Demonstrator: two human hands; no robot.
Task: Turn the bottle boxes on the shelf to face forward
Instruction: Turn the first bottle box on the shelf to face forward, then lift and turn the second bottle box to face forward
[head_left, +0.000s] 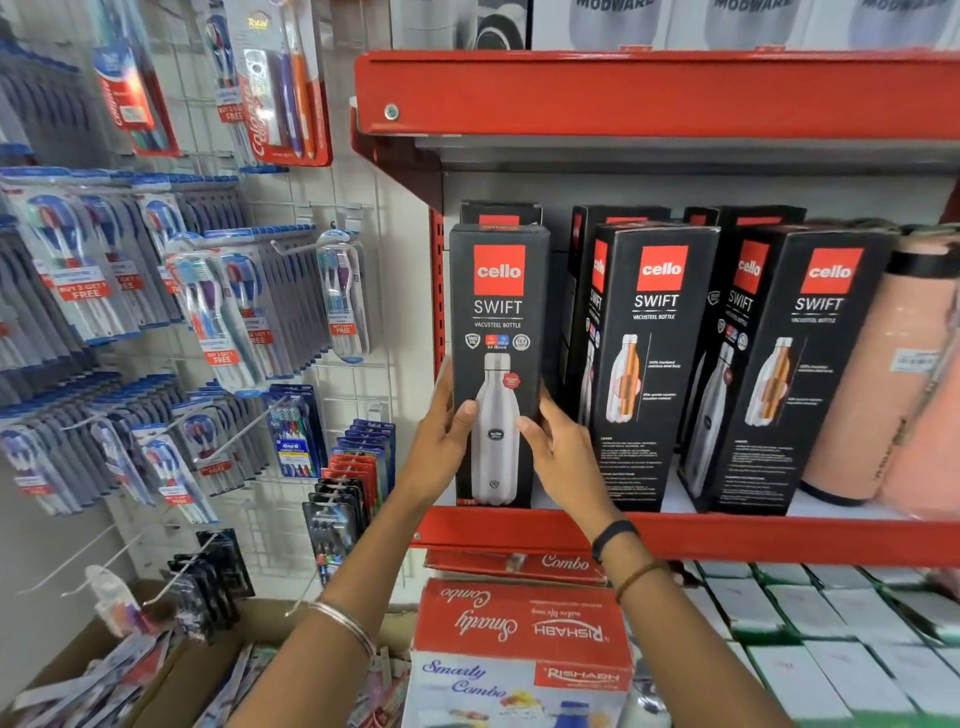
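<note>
Black Cello Swift bottle boxes stand in a row on the red shelf (727, 540). The leftmost box (498, 322) faces forward, showing a silver bottle picture. My left hand (441, 441) grips its left edge with the thumb on the front. My right hand (563, 452) holds its right edge low down. The middle box (652, 364) and the right box (810, 374) stand angled, each showing a side panel and a cutaway bottle panel. More black boxes stand behind them, mostly hidden.
Peach-coloured bottles (883, 374) stand at the shelf's right end. Another red shelf (649, 93) hangs above. Toothbrush packs (208, 312) hang on a wire grid at left. Red Smarty Combo cartons (524, 623) and white boxes (810, 634) lie below.
</note>
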